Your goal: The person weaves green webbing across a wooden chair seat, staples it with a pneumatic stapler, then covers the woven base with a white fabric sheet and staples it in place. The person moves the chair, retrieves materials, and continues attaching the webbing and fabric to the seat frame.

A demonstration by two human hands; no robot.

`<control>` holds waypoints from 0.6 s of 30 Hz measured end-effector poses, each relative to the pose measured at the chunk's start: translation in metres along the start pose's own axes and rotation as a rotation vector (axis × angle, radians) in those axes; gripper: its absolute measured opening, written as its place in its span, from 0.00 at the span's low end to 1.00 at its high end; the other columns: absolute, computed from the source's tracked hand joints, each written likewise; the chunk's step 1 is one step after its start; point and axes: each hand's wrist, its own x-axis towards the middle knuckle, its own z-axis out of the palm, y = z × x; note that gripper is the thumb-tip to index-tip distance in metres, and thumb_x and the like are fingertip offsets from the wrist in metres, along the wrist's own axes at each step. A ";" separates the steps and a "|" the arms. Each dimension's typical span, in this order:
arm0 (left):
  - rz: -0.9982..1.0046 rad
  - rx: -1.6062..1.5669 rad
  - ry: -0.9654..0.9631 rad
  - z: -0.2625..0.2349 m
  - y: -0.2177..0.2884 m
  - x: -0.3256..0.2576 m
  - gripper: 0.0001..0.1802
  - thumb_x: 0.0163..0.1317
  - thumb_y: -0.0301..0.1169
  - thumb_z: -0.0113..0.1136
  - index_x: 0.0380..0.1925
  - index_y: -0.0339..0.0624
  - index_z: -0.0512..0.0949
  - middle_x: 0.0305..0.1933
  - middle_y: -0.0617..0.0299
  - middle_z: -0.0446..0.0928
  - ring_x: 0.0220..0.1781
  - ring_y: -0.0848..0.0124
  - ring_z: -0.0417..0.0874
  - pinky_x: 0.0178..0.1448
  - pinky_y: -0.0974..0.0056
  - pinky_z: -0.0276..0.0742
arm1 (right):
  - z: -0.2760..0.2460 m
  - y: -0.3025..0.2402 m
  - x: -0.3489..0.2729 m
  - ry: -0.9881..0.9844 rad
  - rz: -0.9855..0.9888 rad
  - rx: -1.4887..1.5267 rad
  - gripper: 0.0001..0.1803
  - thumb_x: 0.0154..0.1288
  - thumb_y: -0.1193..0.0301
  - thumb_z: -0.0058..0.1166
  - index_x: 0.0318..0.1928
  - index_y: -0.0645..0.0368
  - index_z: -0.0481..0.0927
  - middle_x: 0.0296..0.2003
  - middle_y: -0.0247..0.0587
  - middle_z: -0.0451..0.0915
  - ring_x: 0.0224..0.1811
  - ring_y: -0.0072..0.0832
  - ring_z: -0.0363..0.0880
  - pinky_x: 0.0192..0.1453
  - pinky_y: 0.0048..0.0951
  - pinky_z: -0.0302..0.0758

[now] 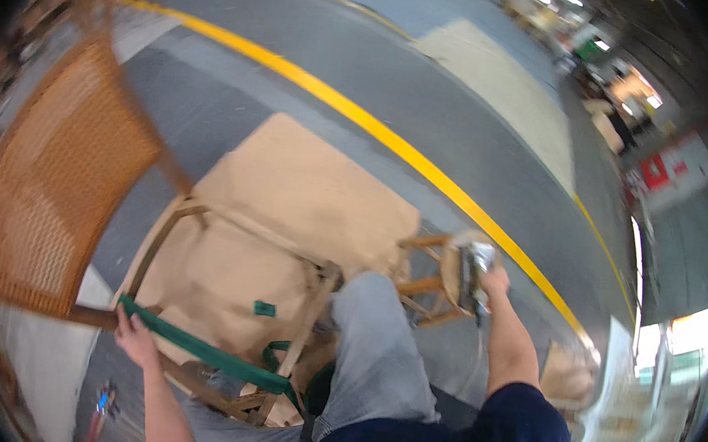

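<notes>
A wooden chair frame (161,241) with a woven cane back (69,168) lies before me at the left, its seat opening bare. Along the near side of the opening runs a green webbing strap (205,354). My left hand (135,338) closes on the strap's left end, against the frame rail. My right hand (495,284) is closed around a silver staple gun (476,275), from which a thin hose seems to hang. The gun is at the top of a small wooden stool (452,269); whether it rests there is unclear. A small green webbing scrap (264,308) lies within the frame's outline.
Brown cardboard (315,179) covers the floor under the chair. A yellow line (340,96) crosses the grey floor beyond. At the lower left lies a blue-and-red tool (103,406), blurred. Pale stacked boards or frames (616,417) stand at the right.
</notes>
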 end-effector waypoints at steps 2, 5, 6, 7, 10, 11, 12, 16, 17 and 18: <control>-0.036 -0.045 0.001 -0.033 -0.004 0.016 0.26 0.75 0.37 0.60 0.73 0.60 0.77 0.56 0.40 0.79 0.57 0.45 0.80 0.65 0.44 0.76 | 0.044 -0.029 -0.019 -0.124 0.025 0.107 0.29 0.60 0.61 0.62 0.59 0.65 0.85 0.57 0.61 0.86 0.64 0.55 0.84 0.68 0.48 0.78; -0.204 0.026 0.039 -0.014 0.010 0.014 0.26 0.75 0.39 0.61 0.72 0.72 0.78 0.76 0.35 0.67 0.74 0.43 0.75 0.76 0.47 0.73 | 0.045 -0.009 -0.004 0.045 -0.024 0.126 0.30 0.58 0.61 0.64 0.58 0.66 0.85 0.53 0.63 0.87 0.59 0.58 0.86 0.66 0.49 0.79; -0.159 0.047 0.020 -0.007 0.030 0.022 0.26 0.75 0.40 0.61 0.72 0.72 0.77 0.79 0.33 0.62 0.77 0.41 0.71 0.79 0.48 0.71 | 0.051 0.013 -0.009 0.001 -0.025 0.142 0.32 0.54 0.61 0.66 0.57 0.67 0.85 0.52 0.64 0.87 0.58 0.61 0.85 0.65 0.50 0.80; -0.233 0.011 0.131 -0.053 -0.025 0.005 0.26 0.76 0.42 0.60 0.72 0.72 0.77 0.80 0.31 0.61 0.77 0.39 0.71 0.78 0.48 0.71 | 0.051 -0.038 0.015 0.128 -0.312 0.085 0.35 0.49 0.64 0.66 0.59 0.68 0.84 0.52 0.62 0.88 0.56 0.56 0.87 0.64 0.47 0.80; -0.405 -0.103 0.069 -0.041 -0.023 -0.012 0.26 0.75 0.41 0.60 0.71 0.77 0.78 0.81 0.36 0.60 0.76 0.42 0.73 0.74 0.50 0.77 | 0.028 -0.040 0.018 -0.008 -0.503 0.614 0.34 0.48 0.79 0.62 0.61 0.68 0.79 0.42 0.40 0.86 0.38 0.38 0.84 0.47 0.39 0.80; -0.354 -0.191 -0.045 -0.001 0.032 0.014 0.25 0.75 0.41 0.60 0.71 0.77 0.78 0.82 0.35 0.59 0.73 0.41 0.76 0.74 0.51 0.77 | 0.010 0.008 0.001 0.041 -0.437 0.690 0.33 0.50 0.80 0.63 0.62 0.66 0.78 0.43 0.37 0.84 0.40 0.35 0.83 0.49 0.37 0.79; -0.353 -0.096 0.008 -0.020 0.020 0.008 0.26 0.75 0.43 0.59 0.72 0.77 0.76 0.81 0.34 0.60 0.71 0.40 0.78 0.72 0.50 0.78 | 0.021 -0.025 -0.019 -0.066 -0.504 0.752 0.33 0.53 0.81 0.63 0.63 0.65 0.77 0.45 0.35 0.83 0.42 0.33 0.81 0.50 0.36 0.79; -0.378 0.014 0.051 -0.032 -0.002 -0.009 0.25 0.76 0.45 0.58 0.71 0.80 0.76 0.80 0.33 0.61 0.64 0.41 0.83 0.65 0.47 0.83 | -0.035 -0.152 -0.119 -0.485 -0.597 0.803 0.28 0.62 0.77 0.69 0.63 0.64 0.78 0.52 0.36 0.81 0.52 0.30 0.79 0.60 0.34 0.76; -0.376 0.025 0.056 -0.032 -0.006 -0.011 0.25 0.76 0.45 0.58 0.71 0.81 0.76 0.80 0.33 0.61 0.61 0.41 0.86 0.62 0.46 0.85 | -0.057 -0.191 -0.166 -0.596 -0.687 0.811 0.28 0.64 0.74 0.70 0.64 0.64 0.77 0.52 0.36 0.81 0.54 0.30 0.79 0.62 0.34 0.75; -0.407 -0.020 0.032 -0.030 -0.004 -0.010 0.25 0.76 0.45 0.58 0.71 0.80 0.76 0.81 0.33 0.61 0.60 0.41 0.86 0.62 0.47 0.85 | -0.079 -0.228 -0.213 -0.707 -0.765 0.817 0.28 0.66 0.72 0.71 0.64 0.63 0.77 0.53 0.37 0.81 0.55 0.31 0.79 0.65 0.34 0.73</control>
